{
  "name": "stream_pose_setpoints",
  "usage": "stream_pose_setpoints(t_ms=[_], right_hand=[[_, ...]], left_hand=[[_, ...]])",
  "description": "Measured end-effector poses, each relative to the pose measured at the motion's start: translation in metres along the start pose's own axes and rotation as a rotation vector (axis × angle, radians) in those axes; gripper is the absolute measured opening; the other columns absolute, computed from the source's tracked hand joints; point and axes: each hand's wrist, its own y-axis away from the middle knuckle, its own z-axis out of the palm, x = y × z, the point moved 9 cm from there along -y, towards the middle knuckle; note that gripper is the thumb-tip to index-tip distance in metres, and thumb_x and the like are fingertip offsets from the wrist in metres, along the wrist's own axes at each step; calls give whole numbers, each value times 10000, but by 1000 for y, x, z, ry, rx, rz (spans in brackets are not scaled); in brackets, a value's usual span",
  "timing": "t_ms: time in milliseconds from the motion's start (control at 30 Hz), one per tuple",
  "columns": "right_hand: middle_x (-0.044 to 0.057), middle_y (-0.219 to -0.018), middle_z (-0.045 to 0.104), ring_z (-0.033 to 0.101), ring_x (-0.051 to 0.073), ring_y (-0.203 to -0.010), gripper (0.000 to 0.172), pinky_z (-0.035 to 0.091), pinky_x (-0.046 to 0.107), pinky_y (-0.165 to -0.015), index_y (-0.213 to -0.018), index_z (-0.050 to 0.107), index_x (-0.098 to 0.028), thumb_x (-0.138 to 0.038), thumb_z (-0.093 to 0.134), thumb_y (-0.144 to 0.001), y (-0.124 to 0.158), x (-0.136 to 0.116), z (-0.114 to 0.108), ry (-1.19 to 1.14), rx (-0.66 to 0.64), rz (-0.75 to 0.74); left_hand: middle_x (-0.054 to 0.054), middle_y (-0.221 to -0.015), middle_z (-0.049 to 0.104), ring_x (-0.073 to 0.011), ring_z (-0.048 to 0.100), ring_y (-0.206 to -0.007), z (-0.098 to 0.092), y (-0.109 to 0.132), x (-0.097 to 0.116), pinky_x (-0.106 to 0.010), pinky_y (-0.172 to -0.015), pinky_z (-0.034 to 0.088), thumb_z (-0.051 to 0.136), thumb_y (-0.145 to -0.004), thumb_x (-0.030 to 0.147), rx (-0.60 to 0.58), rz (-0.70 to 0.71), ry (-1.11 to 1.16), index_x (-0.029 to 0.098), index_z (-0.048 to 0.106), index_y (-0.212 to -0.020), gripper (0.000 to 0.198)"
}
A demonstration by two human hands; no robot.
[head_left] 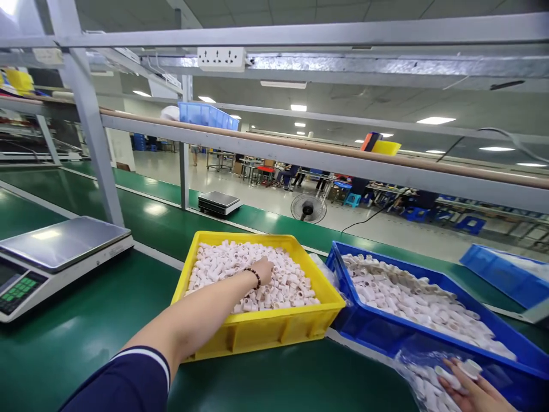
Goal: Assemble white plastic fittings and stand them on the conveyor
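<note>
My left hand [262, 270], with a beaded bracelet at the wrist, reaches into a yellow bin [274, 329] filled with small white plastic pipe fittings [218, 263]. Its fingers curl down at the pile, and whatever they grip is hidden. At the lower right, my right hand [469, 389] is closed on a few white pipe fittings [450, 377], one standing up by the thumb. Just beside that hand lies a clear plastic bag [407, 360] with more white fittings in it, against the front of a blue bin [369, 329]. Larger white fittings [412, 303] fill the blue bin.
A digital scale [64, 246] stands on the green bench [107, 320] at left, and a second scale [218, 201] sits farther back. Another blue bin [506, 274] is at far right. Metal frame bars [300, 146] cross above, carrying a power strip [221, 58]. A fan [307, 209] stands beyond.
</note>
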Motion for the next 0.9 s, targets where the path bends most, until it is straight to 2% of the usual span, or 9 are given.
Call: stream_pose_setpoints(t_ms=[67, 133, 200, 300, 400, 533, 633, 767, 900], right_hand=[[179, -1261, 313, 499, 153, -637, 603, 359, 329, -453, -1254, 278, -276, -458, 409, -694, 32, -14, 33, -311, -88, 118], [163, -1093, 428, 275, 56, -444, 401, 168, 258, -346, -1015, 434, -268, -385, 516, -641, 70, -33, 67, -578, -177, 175], [108, -865, 458, 219, 30, -444, 358, 94, 188, -345, -880, 464, -210, -363, 611, -591, 108, -44, 99, -773, -240, 270], [49, -857, 461, 211, -1, -442, 534, 90, 131, -340, -979, 454, -187, -265, 702, -513, 155, -59, 145, -957, -403, 353], [25, -842, 464, 241, -3, -426, 490, 100, 113, -330, -1036, 399, -192, -345, 642, -639, 182, -77, 175, -988, -548, 286], [12, -760, 464, 305, 9, -383, 373, 144, 128, -307, -952, 373, -157, -438, 517, -754, 199, -93, 191, -812, -596, 108], [53, -822, 493, 331, -3, -381, 361, 181, 139, -318, -910, 397, -110, -438, 479, -785, 208, -101, 197, -694, -597, 19], [57, -750, 504, 318, -2, -377, 377, 179, 137, -321, -887, 411, -87, -457, 432, -810, 222, -106, 210, -728, -700, 64], [15, -609, 458, 303, 3, -360, 351, 169, 135, -317, -799, 397, -86, -425, 484, -788, 224, -103, 215, -748, -722, 124]], left_hand=[[-93, -1024, 460, -144, 469, -862, -10, 0, -1, -337, -765, 399, 442, -803, 226, 51, -55, 154, 96, 528, -926, 199], [-69, -864, 493, -104, 480, -705, -14, 5, 5, -271, -637, 415, 372, -834, 234, 46, -90, 336, 96, 507, -959, 230], [-33, -711, 471, -65, 438, -538, -11, 14, 22, -207, -500, 369, 328, -834, 207, -13, -86, 524, 93, 482, -989, 246], [-12, -652, 450, -40, 422, -465, 0, 37, 64, -169, -434, 311, 358, -771, 161, -157, 6, 769, 99, 474, -989, 255], [-10, -602, 458, -51, 429, -436, 13, 62, 103, -159, -389, 241, 455, -701, 207, -351, 101, 915, 89, 485, -981, 305], [-32, -622, 506, -60, 442, -428, 35, 83, 129, -152, -363, 181, 553, -631, 286, -510, 156, 991, 70, 497, -963, 401], [-32, -626, 517, -64, 451, -439, 58, 93, 137, -153, -373, 223, 570, -635, 326, -552, 161, 1023, 70, 487, -972, 431], [-34, -645, 513, -79, 471, -491, 85, 104, 140, -199, -460, 367, 594, -634, 336, -564, 199, 1044, 53, 475, -906, 410], [-51, -815, 492, -52, 446, -495, 92, 107, 136, -187, -437, 372, 565, -674, 327, -497, 264, 912, 72, 472, -986, 414]])
